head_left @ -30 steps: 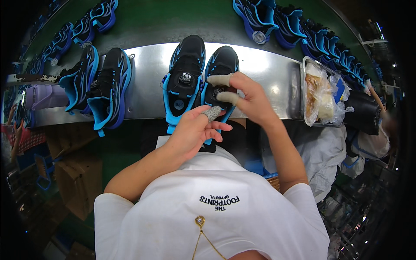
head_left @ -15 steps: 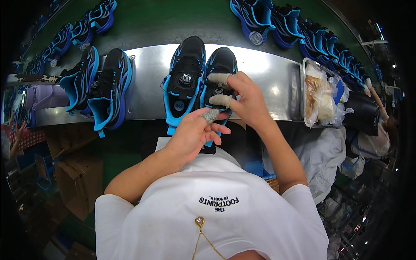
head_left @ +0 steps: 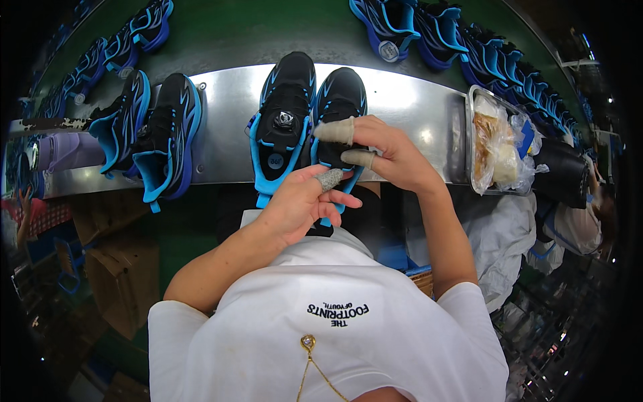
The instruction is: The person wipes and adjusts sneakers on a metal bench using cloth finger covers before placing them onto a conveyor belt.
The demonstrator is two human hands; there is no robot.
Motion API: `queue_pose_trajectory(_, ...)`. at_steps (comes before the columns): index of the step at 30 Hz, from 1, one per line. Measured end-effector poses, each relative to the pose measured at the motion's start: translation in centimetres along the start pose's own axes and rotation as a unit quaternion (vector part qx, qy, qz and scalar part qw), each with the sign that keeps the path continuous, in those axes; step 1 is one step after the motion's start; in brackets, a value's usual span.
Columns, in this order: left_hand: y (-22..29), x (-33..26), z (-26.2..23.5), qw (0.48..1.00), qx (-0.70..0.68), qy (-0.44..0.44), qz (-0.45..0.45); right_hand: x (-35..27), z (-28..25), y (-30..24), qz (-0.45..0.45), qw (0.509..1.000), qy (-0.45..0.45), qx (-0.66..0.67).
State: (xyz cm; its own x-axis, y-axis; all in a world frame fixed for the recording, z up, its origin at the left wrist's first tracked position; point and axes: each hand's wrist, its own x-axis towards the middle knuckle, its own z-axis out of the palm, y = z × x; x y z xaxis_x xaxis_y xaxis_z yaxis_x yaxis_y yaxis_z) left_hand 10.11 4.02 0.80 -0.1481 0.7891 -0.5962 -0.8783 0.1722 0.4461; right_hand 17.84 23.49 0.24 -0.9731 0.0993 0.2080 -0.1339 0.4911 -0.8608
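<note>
Fingers [head_left: 335, 130] of my right hand [head_left: 392, 157] wear pale rubber finger cots on the first two, and they are spread and pressed down on the black-and-blue sneaker [head_left: 338, 110] in front of me, over its tongue and heel end, with the palm arched above the shoe. That hand is laid on the shoe rather than closed round it. My left hand [head_left: 301, 204] sits just below, at the shoe's near end, fingers loosely curled, one of them in a grey textured cot [head_left: 329, 179] that touches the blue heel edge; whether it pinches anything there I cannot tell, since the right hand covers the spot.

From the head view, this sneaker lies toe away from me on the shiny steel tabletop [head_left: 415, 110], touching its mate [head_left: 284, 124] on my left, a matching shoe with a round dial closure on the tongue. Further left on the same tabletop stands another pair of black-and-blue sneakers [head_left: 157, 134], well apart from mine. To my right a metal tray [head_left: 472, 144] holds crumpled clear plastic bags. Beyond the tabletop runs a green belt [head_left: 254, 33] with more blue sneakers [head_left: 429, 30] lined along its curve. Cardboard boxes [head_left: 110, 268] sit low at my left.
</note>
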Motion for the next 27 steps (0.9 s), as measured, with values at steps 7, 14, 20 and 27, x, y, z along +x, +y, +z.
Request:
queue_pose_trajectory(7, 0.0, -0.2, -0.2, 1.0, 0.01, -0.001, 0.0, 0.3, 1.4, -2.2, 0.057, 0.983, 0.007, -0.173)
queue_pose_trajectory(14, -0.2, -0.3, -0.3, 1.0, -0.007, -0.001, 0.016, 0.5, 0.1, -2.8, 0.134, 0.99, -0.042, 0.034)
queue_pose_trajectory(20, -0.1, -0.4, -0.1, 1.0, 0.0, -0.011, 0.008, 0.0, 1.3, -2.4, 0.08, 0.991, 0.061, -0.092)
queue_pose_trajectory(27, -0.3, 0.1, -0.1, 1.0, 0.01, -0.015, 0.0, -0.1, 0.9, -2.4, 0.135, 0.991, -0.012, 0.007)
